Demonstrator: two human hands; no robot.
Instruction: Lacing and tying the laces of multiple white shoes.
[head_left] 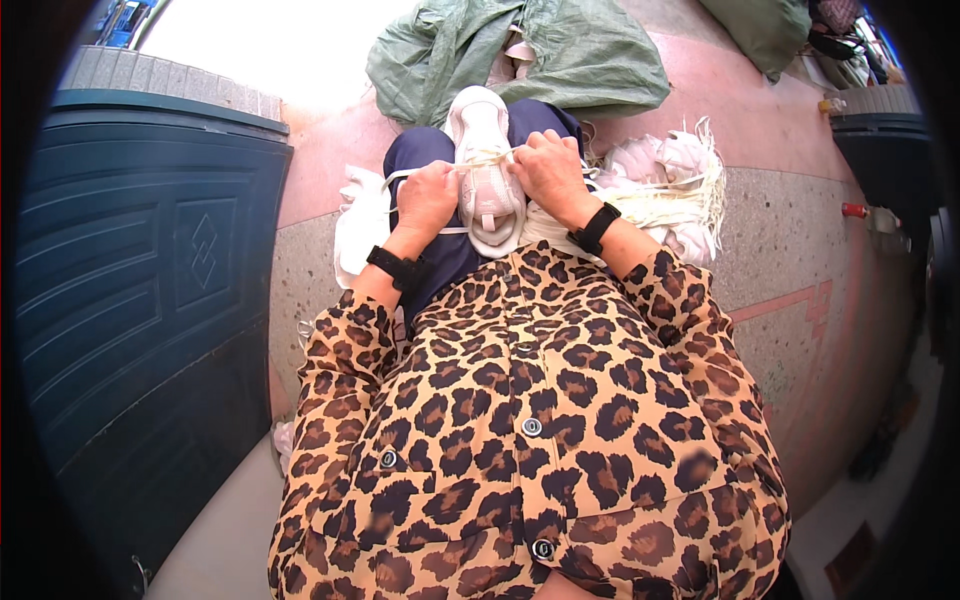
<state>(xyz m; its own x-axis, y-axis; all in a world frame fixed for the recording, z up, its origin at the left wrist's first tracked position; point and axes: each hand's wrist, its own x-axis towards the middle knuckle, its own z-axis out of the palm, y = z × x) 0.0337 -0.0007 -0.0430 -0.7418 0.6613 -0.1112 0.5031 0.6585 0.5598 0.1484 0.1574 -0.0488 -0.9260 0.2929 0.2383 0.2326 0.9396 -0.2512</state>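
Note:
A white and pale pink sneaker [484,200] rests between my knees, its toe pointing away from me. Across its tongue runs a cream shoelace [447,167]. My left hand [427,196] is closed on the lace at the shoe's left side, and the lace trails out past my fist. On the right side, my right hand [548,170] pinches the lace close against the shoe's upper. Both hands sit at about the same height, with the lace drawn between them. Fingertips are partly hidden by the backs of the hands.
A green woven sack [430,70] lies open beyond my knees, with pale shoes showing inside. Beside my right leg is a pile of white shoes with a bundle of cream laces [700,190]. More white shoes [360,225] lie at my left. A dark blue door [160,260] stands at left.

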